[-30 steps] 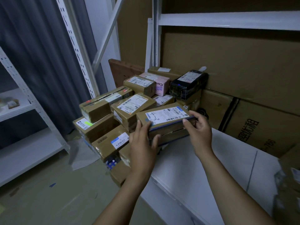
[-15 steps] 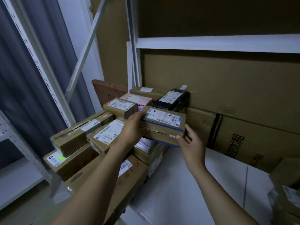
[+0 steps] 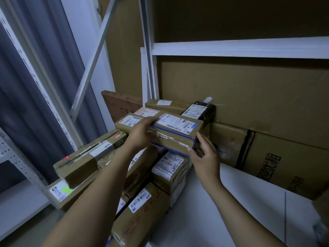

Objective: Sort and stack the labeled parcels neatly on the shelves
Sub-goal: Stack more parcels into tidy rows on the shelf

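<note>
A brown parcel with a white label and blue tape point(image 3: 175, 130) sits on top of the pile of labeled parcels at the left end of the white shelf point(image 3: 222, 202). My left hand point(image 3: 140, 134) grips its left end, thumb over the top edge. My right hand point(image 3: 203, 152) holds its lower right corner with the fingertips. Behind it lie a black parcel point(image 3: 199, 109) and a small brown parcel point(image 3: 128, 122). Below it stands a box with a scribbled white label point(image 3: 169, 166).
Large flat cardboard cartons point(image 3: 267, 157) lean against the shelf's back. More brown parcels point(image 3: 83, 161) are stacked at the left, past the shelf's edge. A white upright point(image 3: 147, 72) and a diagonal brace frame the bay. A grey curtain point(image 3: 23, 86) hangs at the left.
Both hands have carried the blue-taped parcel up and back onto the top of the pile. The view has moved closer and tilted upward.
</note>
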